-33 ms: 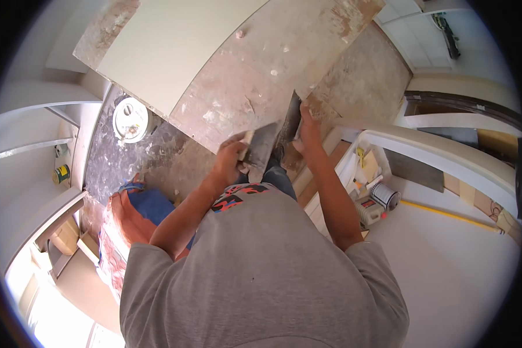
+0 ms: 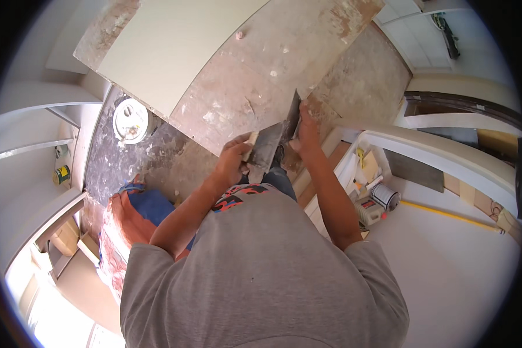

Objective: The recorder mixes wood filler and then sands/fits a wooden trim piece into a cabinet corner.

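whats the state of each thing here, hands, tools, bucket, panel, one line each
left hand: closed on a wide trowel's handle
right hand: gripping a narrow blade, edge-on
wide trowel: held up, blade smeared grey
narrow blade: held against the trowel's edge
pale panel: smooth-coated at one part, bare and patchy elsewhere
white bucket: upright, open
metal can: lying on its side, open end showing
floor: spattered with plaster

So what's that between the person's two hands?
In the head view, a broad metal trowel blade spans from the left hand toward the right hand, which holds a narrower blade edge-up.
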`<action>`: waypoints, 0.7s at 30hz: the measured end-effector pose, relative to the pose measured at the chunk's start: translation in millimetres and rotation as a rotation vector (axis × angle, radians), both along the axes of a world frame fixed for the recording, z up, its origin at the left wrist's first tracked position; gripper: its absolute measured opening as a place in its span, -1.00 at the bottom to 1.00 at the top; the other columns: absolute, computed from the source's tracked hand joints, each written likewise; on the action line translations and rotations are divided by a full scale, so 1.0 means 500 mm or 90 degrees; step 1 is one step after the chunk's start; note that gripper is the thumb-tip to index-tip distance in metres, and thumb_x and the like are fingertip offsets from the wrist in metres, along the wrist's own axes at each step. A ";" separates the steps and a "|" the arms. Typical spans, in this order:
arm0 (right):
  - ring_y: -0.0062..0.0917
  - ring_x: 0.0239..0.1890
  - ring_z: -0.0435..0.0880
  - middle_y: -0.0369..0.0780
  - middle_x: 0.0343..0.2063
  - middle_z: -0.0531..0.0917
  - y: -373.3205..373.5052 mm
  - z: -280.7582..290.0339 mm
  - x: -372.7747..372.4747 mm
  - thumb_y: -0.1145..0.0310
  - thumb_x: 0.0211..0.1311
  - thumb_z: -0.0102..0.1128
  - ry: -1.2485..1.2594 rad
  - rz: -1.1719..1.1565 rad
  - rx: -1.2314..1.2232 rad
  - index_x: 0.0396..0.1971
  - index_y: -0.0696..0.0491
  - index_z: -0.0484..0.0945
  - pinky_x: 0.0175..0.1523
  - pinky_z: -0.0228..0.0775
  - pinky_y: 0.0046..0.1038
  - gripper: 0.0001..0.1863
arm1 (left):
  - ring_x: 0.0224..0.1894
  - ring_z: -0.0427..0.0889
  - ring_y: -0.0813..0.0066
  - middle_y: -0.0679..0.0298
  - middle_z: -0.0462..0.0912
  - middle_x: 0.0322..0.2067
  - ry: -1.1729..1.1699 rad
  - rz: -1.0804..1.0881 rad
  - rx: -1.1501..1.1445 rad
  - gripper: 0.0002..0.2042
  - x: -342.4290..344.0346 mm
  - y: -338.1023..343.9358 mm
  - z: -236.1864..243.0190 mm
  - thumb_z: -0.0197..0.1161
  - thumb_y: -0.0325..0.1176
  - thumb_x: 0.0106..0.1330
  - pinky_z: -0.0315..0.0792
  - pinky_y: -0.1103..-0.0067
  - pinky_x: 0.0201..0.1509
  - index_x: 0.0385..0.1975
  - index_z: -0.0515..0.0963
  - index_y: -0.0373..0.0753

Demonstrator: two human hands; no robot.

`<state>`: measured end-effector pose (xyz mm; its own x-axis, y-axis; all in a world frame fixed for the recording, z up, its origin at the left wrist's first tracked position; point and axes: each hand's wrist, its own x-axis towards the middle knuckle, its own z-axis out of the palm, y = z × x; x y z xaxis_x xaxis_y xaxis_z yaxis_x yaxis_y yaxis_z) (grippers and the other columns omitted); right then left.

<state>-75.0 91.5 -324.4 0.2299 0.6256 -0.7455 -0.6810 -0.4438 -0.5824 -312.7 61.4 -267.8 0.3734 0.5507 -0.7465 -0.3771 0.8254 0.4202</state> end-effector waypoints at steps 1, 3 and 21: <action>-0.46 -0.34 0.65 -0.28 -0.35 0.71 0.003 -0.002 -0.012 -0.20 0.36 0.27 0.002 0.002 0.004 -0.03 0.09 0.66 -0.09 0.53 -0.37 -0.41 | -0.57 0.53 0.65 0.33 0.66 -0.37 -0.034 -0.008 -0.008 -0.62 0.011 0.000 0.010 0.02 -0.50 0.42 0.33 0.72 -0.64 0.21 0.51 -0.32; -0.50 -0.29 0.64 -0.23 -0.30 0.72 -0.002 -0.011 -0.025 -0.23 0.39 0.22 0.141 0.065 0.078 0.01 0.09 0.66 -0.11 0.49 -0.42 -0.38 | -0.68 0.42 0.66 0.24 0.68 -0.33 -0.058 -0.015 -0.024 -0.63 0.039 0.009 0.043 -0.04 -0.47 0.54 0.25 0.73 -0.69 0.27 0.45 -0.40; -0.38 -0.08 0.63 -0.13 -0.14 0.70 -0.053 0.019 0.061 -0.04 0.31 0.40 -0.469 -0.017 0.114 0.14 0.32 0.54 0.12 0.44 -0.38 -0.29 | -0.44 0.69 0.44 0.14 0.68 -0.22 0.146 0.039 0.162 -0.53 0.072 0.016 0.015 0.19 -0.42 0.47 0.52 0.67 -0.47 0.31 0.25 -0.34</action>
